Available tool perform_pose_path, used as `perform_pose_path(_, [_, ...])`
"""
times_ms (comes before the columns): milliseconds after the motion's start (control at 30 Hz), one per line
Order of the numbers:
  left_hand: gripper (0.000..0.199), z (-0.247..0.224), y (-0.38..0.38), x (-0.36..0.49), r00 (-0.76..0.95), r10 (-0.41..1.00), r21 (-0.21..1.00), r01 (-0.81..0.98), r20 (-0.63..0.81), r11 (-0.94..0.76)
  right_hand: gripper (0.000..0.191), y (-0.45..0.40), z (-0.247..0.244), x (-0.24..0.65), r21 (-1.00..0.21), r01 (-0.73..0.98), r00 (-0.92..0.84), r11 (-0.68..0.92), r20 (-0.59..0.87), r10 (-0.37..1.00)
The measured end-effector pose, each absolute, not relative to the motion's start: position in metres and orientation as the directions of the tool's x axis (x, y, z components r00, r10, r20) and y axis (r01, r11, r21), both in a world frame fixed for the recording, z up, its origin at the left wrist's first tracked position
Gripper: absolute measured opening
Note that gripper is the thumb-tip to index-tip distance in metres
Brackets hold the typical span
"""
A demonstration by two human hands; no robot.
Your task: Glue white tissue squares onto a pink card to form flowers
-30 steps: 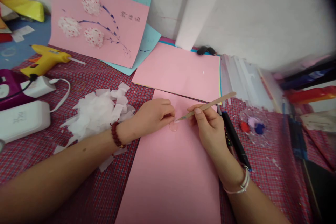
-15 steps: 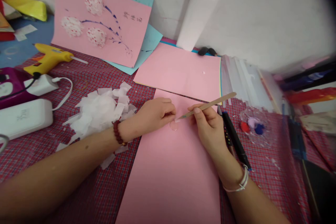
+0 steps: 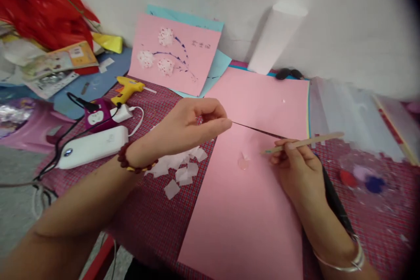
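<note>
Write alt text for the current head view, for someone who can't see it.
A right hand holds a wooden stick over a pink sheet bearing a small round mark, while the left hand partly hides a pile of white paper squares. Behind is a pink picture with three white flowers, a yellow glue gun lying in front.

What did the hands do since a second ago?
The left hand lifted up and away from the small clear circle. The right hand, still holding the wooden stick, pulled its tip off to the right. The white scrap stayed by the circle on the pink paper.
</note>
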State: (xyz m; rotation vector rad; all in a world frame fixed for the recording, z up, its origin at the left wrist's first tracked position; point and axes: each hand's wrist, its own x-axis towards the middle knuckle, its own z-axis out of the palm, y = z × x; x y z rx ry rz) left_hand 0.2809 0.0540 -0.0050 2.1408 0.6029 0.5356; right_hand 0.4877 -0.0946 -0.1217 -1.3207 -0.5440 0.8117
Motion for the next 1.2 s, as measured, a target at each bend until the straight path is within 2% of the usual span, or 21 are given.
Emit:
perform_pose_path(67, [0.018, -0.001, 0.060, 0.276, 0.829, 0.552, 0.791, 0.282, 0.084, -0.543, 0.011, -0.095, -0.121, 0.488, -0.974, -0.222, 0.617, 0.056, -0.096, 0.781])
perform_pose_path(133, [0.018, -0.003, 0.066, 0.272, 0.799, 0.591, 0.843, 0.240, 0.111, -0.482, 0.011, -0.095, -0.121, 0.487, -0.974, -0.219, 0.617, 0.061, -0.090, 0.782])
perform_pose_path(233, [0.020, -0.004, 0.070, 0.265, 0.649, 0.737, 0.967, 0.008, 0.190, -0.256, 0.011, -0.096, -0.122, 0.487, -0.974, -0.215, 0.624, 0.067, -0.084, 0.777])
perform_pose_path(300, [0.025, 0.002, 0.071, 0.259, 0.595, 0.790, 0.985, -0.156, 0.147, -0.066, 0.011, -0.096, -0.123, 0.487, -0.972, -0.225, 0.631, 0.072, -0.089, 0.770])
perform_pose_path(400, [0.037, 0.021, 0.071, 0.250, 0.594, 0.802, 0.902, -0.376, 0.059, 0.212, 0.009, -0.096, -0.123, 0.487, -0.971, -0.229, 0.632, 0.070, -0.094, 0.770])
perform_pose_path(467, [0.045, 0.038, 0.070, 0.245, 0.607, 0.788, 0.775, -0.546, 0.104, 0.318, 0.008, -0.096, -0.121, 0.486, -0.970, -0.226, 0.630, 0.088, -0.077, 0.773])
perform_pose_path(533, [0.050, 0.055, 0.066, 0.245, 0.582, 0.771, 0.668, -0.684, 0.257, 0.293, 0.009, -0.097, -0.114, 0.485, -0.966, -0.228, 0.628, 0.124, -0.049, 0.776])
perform_pose_path(600, [0.047, 0.071, 0.060, 0.247, 0.462, 0.790, 0.669, -0.738, 0.403, 0.090, 0.010, -0.099, -0.104, 0.482, -0.962, -0.221, 0.594, 0.157, -0.005, 0.805])
perform_pose_path(633, [0.045, 0.079, 0.057, 0.250, 0.365, 0.815, 0.701, -0.710, 0.451, -0.070, 0.009, -0.101, -0.098, 0.480, -0.962, -0.217, 0.559, 0.166, 0.017, 0.829])
perform_pose_path(700, [0.045, 0.091, 0.050, 0.254, 0.191, 0.841, 0.777, -0.524, 0.506, -0.348, 0.007, -0.103, -0.085, 0.474, -0.966, -0.204, 0.472, 0.162, 0.048, 0.880])
perform_pose_path(767, [0.050, 0.098, 0.043, 0.258, 0.122, 0.835, 0.807, -0.363, 0.537, -0.466, 0.006, -0.106, -0.074, 0.466, -0.979, -0.170, 0.368, 0.111, 0.041, 0.929])
perform_pose_path(833, [0.052, 0.100, 0.038, 0.260, 0.139, 0.820, 0.797, -0.369, 0.555, -0.477, 0.005, -0.107, -0.063, 0.454, -0.995, -0.100, 0.246, 0.021, -0.004, 0.969])
perform_pose_path(900, [0.048, 0.099, 0.035, 0.264, 0.174, 0.801, 0.758, -0.485, 0.573, -0.437, 0.008, -0.106, -0.054, 0.437, -0.997, -0.036, 0.116, -0.072, -0.076, 0.990])
perform_pose_path(1033, [0.050, 0.092, 0.031, 0.275, 0.335, 0.716, 0.633, -0.751, 0.613, -0.190, 0.017, -0.095, -0.039, 0.393, -0.973, -0.062, -0.081, -0.221, -0.215, 0.973])
perform_pose_path(1133, [0.051, 0.094, 0.028, 0.286, 0.435, 0.679, 0.609, -0.793, 0.592, -0.024, 0.024, -0.082, -0.034, 0.364, -0.946, -0.112, -0.175, -0.303, -0.282, 0.943])
perform_pose_path(1200, [0.050, 0.098, 0.027, 0.291, 0.439, 0.707, 0.650, -0.759, 0.555, -0.039, 0.025, -0.074, -0.032, 0.350, -0.929, -0.145, -0.208, -0.340, -0.307, 0.929])
